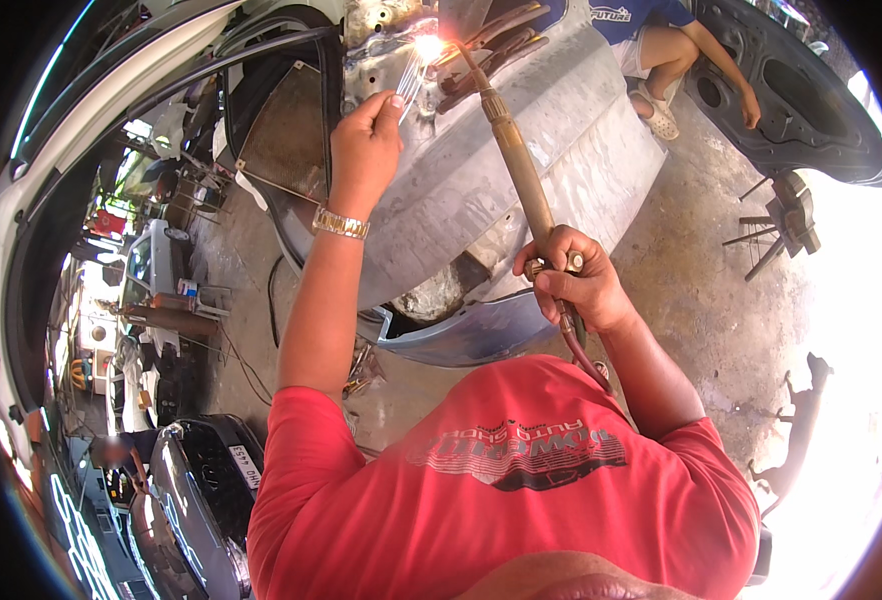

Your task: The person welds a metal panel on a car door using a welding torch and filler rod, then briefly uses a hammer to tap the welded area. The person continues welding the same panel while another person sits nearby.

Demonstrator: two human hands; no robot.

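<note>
My right hand (573, 275) is closed round the valve end of a long brass gas torch (521, 160), whose hoses run back past my right side. At the torch tip burns a bright flame over a bare metal panel (369, 50). Between the fingertips of my left hand (369, 140) are thin metal rods (411, 92), pinched near their lower ends. Their upper ends reach the glare, which hides the exact contact. Just below lies a grey, sanded car door (481, 190), under both forearms.
At the upper right a person in a blue shirt (651, 30) sits beside a black panel (781, 90). A dark metal stand (786, 215) is on the concrete floor at right. A gas cylinder (171, 320) lies at left, and a dark car (201, 490) stands at lower left.
</note>
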